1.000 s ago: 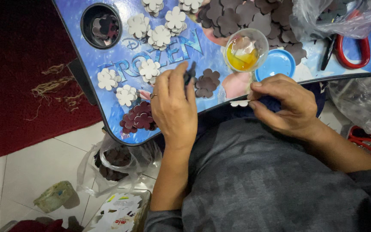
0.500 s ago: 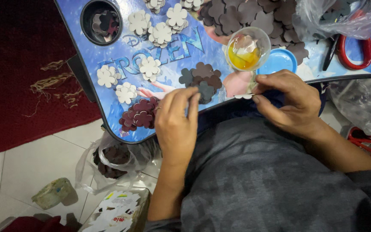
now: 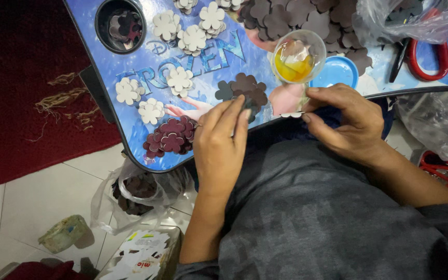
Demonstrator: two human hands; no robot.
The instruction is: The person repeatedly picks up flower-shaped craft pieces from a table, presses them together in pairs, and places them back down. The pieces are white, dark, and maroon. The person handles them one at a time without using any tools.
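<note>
My left hand (image 3: 221, 140) rests on the near edge of a blue picture-printed lap table (image 3: 105, 72), its fingertips pinching a dark brown flower cut-out (image 3: 245, 89) from a small pile. My right hand (image 3: 346, 122) pinches a white flower cut-out (image 3: 292, 114) at the table's edge, just below a clear cup of yellow glue (image 3: 297, 58). A maroon flower pile (image 3: 171, 136) lies left of my left hand. White flower cut-outs (image 3: 180, 80) lie scattered across the table.
A blue lid (image 3: 336, 71) sits beside the cup. Red-handled scissors (image 3: 423, 54) and a plastic bag (image 3: 405, 18) lie at the right. A cup holder (image 3: 120, 25) is sunk in the table. A bag of cut-outs (image 3: 136, 194) sits on the tiled floor by a red rug (image 3: 22, 78).
My left hand has drawn back from the table's middle toward its near edge, leaving the dark brown flower pile uncovered. My right hand stays at the edge with the white cut-out.
</note>
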